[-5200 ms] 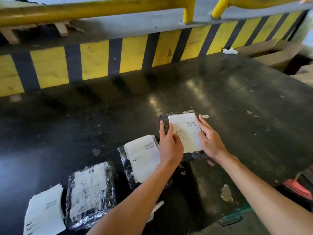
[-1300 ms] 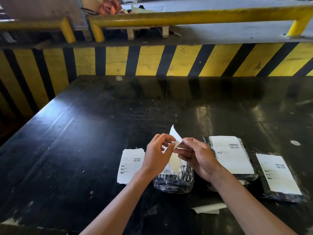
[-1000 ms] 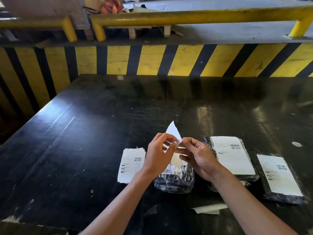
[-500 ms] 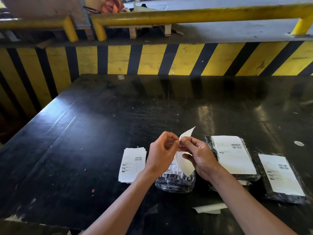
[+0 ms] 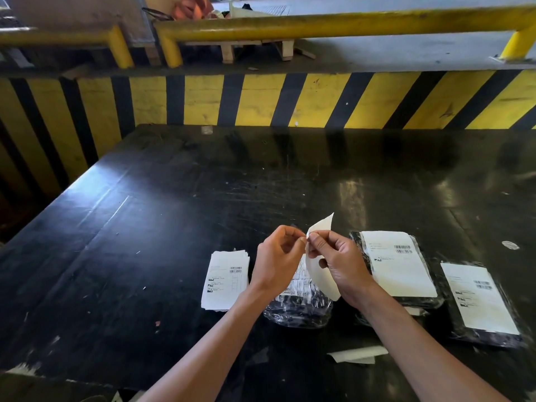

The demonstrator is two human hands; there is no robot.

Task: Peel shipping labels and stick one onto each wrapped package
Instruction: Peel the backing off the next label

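Observation:
My left hand (image 5: 278, 261) and my right hand (image 5: 342, 264) pinch one white shipping label (image 5: 320, 274) between them, held above the table; its top corner curls up and its lower part hangs down. Directly below lies a clear-wrapped dark package (image 5: 298, 306) with small printed text on top. A stack of unpeeled labels (image 5: 224, 281) lies to the left of my left hand. To the right sit two wrapped packages, each with a white label on top: one (image 5: 398, 266) close to my right hand, the other (image 5: 480, 300) near the right edge.
The black table (image 5: 145, 227) is scuffed and shiny. A strip of white backing paper (image 5: 358, 353) lies near the front edge. A yellow-and-black striped wall (image 5: 261, 100) and yellow rails (image 5: 319, 23) stand behind the table.
Earlier I pressed a label onto a package on the right. Since then both hands hold a fresh label over the left package, and its upper corner has flipped from pointing left to pointing right.

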